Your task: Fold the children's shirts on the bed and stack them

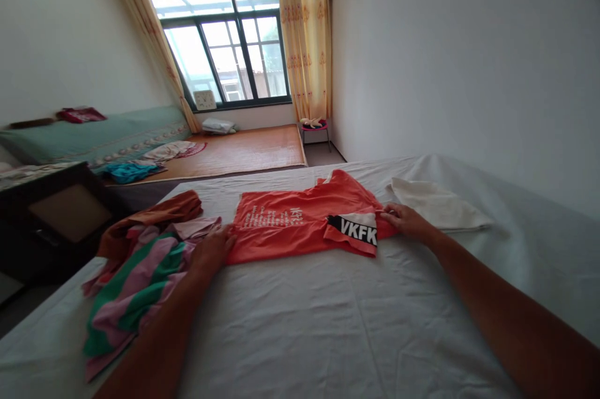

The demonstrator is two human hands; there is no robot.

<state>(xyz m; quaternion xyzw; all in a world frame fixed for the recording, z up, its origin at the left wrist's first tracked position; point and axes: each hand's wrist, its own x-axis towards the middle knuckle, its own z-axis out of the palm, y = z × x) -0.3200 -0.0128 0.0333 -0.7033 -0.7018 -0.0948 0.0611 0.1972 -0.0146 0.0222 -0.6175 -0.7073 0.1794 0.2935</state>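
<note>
Pinching orange-red fabric T-shirt [281, 242] on white sheet [290, 324] with left grip [212, 253] at its nine o'clock, right grip [407, 222] at three; flanked by green-and-pink striped garment [129, 283] at eight, folded white cloth [435, 204] past three.

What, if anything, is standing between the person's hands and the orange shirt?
Nothing visible: the left hand is at one end of the orange shirt, and the right hand at the other. The striped garment lies beside the left forearm, not between.

Orange-red shirt [312, 219] (white-lettered); pale sheet [300, 324]
</note>
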